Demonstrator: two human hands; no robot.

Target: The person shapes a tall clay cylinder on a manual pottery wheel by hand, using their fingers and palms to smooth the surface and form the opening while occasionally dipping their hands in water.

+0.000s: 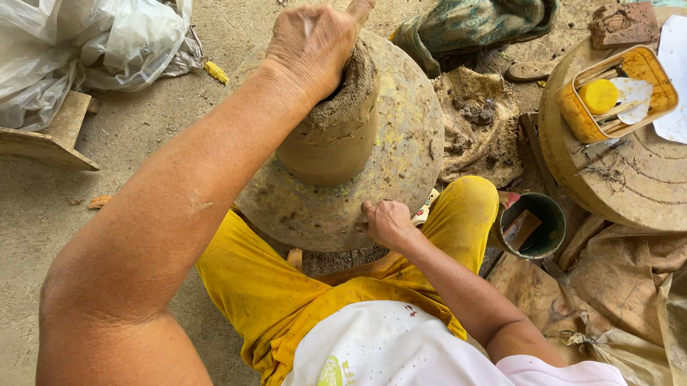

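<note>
A rough brown clay cylinder (334,136) stands upright on a round, clay-smeared potter's wheel (403,153) between my knees. My left hand (315,38) rests on the cylinder's top rim, fingers curled into its opening and the index finger pointing away. My right hand (386,222) grips the near edge of the wheel with its fingers over the rim. I sit low in yellow trousers (286,294) and a white top.
A second round wooden disc (640,183) at right carries a yellow tray (584,116) of tools and a white sheet. A green bucket (546,209) sits beside my right knee. Plastic bags (64,43) lie at far left, patterned cloth (474,17) beyond the wheel.
</note>
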